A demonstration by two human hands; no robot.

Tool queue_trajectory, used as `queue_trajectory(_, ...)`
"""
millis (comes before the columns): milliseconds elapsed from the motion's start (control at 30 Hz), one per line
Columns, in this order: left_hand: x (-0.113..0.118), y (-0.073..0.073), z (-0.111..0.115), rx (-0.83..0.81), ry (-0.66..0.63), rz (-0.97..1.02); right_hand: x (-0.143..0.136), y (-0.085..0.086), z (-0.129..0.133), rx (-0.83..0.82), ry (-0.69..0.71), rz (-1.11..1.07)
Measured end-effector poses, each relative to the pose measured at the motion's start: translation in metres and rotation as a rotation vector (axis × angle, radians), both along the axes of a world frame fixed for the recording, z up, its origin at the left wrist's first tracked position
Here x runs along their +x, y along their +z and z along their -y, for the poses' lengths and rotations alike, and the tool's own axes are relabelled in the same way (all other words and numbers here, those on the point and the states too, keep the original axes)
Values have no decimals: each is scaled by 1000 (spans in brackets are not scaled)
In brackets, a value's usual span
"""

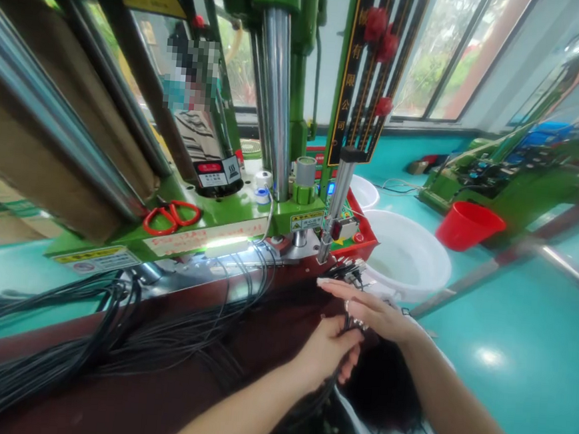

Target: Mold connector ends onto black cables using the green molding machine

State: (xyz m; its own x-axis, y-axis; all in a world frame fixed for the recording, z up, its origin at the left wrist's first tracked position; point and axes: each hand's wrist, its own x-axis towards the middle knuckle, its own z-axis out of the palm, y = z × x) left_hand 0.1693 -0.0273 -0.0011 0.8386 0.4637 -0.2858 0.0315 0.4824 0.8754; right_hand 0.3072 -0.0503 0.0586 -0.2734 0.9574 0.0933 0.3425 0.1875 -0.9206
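Note:
My left hand (326, 353) is closed around a bundle of black cables, whose shiny metal ends (358, 325) stick out above the fist. Just over those ends my right hand (375, 314) is stretched out with straight fingers, palm side toward the bundle; whether it touches them I cannot tell. More black cables (149, 340) run in a thick bunch along the dark red bench (104, 403). A further cluster of black cable ends with connectors (348, 272) lies beyond my right fingertips.
A green press (209, 217) with steel columns stands behind the bench, red-handled scissors (172, 216) on its ledge. To the right are a red control box (363, 226), a large white tub (407, 253) and a red bucket (469, 226). A person (196, 133) is behind the press.

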Motion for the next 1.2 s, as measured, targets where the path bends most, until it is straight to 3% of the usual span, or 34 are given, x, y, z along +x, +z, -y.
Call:
queue_trajectory(167,-4,4,0,-166,136,90,-8,8,-16,-44,180,169)
queue_trajectory(300,-19,-1,-5,-207,201,103,-22,-2,-34,49,204,379)
queue_trajectory(400,-38,-9,-17,-225,307,50,-33,-15,-56,129,122,419)
queue_trajectory(533,-58,-19,-31,-175,494,24,-44,-36,-101,203,-166,695)
queue_trajectory(667,-61,-22,-38,-126,508,18,-57,-55,-140,186,-137,873)
queue_trajectory(800,-60,-20,-39,-148,545,45,-67,-60,-154,132,-108,940)
queue_trajectory(900,-61,-19,-40,-152,557,69,-65,-48,-150,51,-48,917)
queue_trajectory(1000,-62,-19,-40,-140,566,61,-56,-31,-130,-31,-20,836)
queue_trajectory(1100,-62,-19,-39,-121,557,57,-46,-22,-93,-120,-52,753)
queue_trajectory(1200,-60,-20,-37,-87,530,30,-42,-30,-49,-298,-175,499)
